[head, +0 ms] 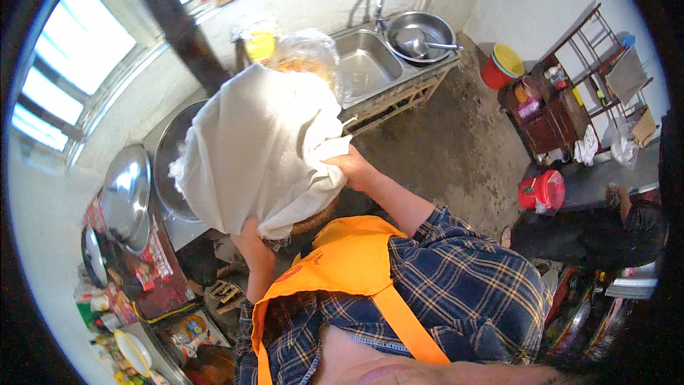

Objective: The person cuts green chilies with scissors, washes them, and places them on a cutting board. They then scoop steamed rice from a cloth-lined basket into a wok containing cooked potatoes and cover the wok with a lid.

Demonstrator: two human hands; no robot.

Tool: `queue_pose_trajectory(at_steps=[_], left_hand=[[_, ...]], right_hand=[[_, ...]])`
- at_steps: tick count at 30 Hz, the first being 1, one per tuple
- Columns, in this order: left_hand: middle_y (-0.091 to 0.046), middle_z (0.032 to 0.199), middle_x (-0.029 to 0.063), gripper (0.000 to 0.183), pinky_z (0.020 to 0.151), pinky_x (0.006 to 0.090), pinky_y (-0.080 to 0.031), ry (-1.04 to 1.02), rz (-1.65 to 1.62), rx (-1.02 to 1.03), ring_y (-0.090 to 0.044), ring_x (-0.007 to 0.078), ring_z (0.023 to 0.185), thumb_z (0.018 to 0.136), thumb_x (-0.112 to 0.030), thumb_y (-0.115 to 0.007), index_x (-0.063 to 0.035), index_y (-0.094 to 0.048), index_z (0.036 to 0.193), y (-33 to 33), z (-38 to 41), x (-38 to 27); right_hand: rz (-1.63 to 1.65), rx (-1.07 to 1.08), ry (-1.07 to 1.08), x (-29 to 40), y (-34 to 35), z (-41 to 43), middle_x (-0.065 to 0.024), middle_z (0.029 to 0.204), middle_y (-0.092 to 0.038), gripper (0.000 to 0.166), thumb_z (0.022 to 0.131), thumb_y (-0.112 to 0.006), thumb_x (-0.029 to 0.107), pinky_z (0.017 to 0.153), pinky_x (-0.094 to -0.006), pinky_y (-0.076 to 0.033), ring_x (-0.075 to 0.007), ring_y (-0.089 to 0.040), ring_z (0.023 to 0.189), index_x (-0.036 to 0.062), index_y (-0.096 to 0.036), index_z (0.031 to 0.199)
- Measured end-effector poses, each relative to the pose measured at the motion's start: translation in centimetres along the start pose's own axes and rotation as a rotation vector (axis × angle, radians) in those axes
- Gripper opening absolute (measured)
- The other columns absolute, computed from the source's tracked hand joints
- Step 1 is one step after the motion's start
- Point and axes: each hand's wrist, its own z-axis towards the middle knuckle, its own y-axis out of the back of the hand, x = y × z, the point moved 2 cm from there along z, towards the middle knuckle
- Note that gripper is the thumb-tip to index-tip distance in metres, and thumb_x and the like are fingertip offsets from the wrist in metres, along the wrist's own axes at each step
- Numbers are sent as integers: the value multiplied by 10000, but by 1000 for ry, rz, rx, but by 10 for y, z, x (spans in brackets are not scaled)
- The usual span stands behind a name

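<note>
A large white cloth (256,144) spreads in front of my chest, its left edge frayed. My right hand (350,168) grips a gathered fold at the cloth's right side. At the near edge, my left hand (254,243) holds the cloth with the thumb on top; the other fingers are mostly hidden. Under the near right edge shows a strip of a brown round rim (316,217), perhaps of a woven basket; the cloth covers the rest. Behind and left of the cloth, partly hidden, lies a wide dark wok (179,171) set in the stove top.
Beyond the cloth stands a stainless steel sink (368,64), with a metal basin (401,27) holding a ladle on its right. A large metal lid (126,192) leans at the left. Red buckets (494,72) and a wooden cabinet (545,117) stand right. Another person (588,235) is at the right edge.
</note>
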Motion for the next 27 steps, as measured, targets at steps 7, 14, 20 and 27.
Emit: queue_pose_trajectory(at_steps=[7,14,20,27], left_hand=[[-560,1187,130,511,896,323,-433,346,354,234,-550,218,1028,832,-161,-626,44,-450,1265,-194,30,126],[-603,945,57,220,693,274,-460,335,287,302,-554,119,781,861,-82,-568,9,-565,1060,-294,60,201],[-610,971,28,175,791,254,-456,75,51,541,-562,104,870,880,-53,-522,5,-581,1035,-407,117,157],[-636,927,181,166,724,447,-486,-658,935,1530,-612,366,815,826,-201,-599,-50,-599,893,-478,44,183]], right_hand=[[76,-496,-46,23,246,11,-68,1036,-663,355,744,-684,51,796,-342,-512,-203,-644,897,34,-641,1095],[-162,-728,-125,111,362,-3,-83,1019,-646,415,693,-587,23,787,-338,-509,-211,-634,925,-15,-600,1106],[-293,-758,-121,97,411,15,-85,1079,-636,435,726,-599,54,834,-331,-479,-215,-614,981,-14,-585,1155],[-5,-764,-100,113,384,37,-72,1025,-655,425,751,-672,162,756,-319,-488,-182,-622,877,12,-609,1144]])
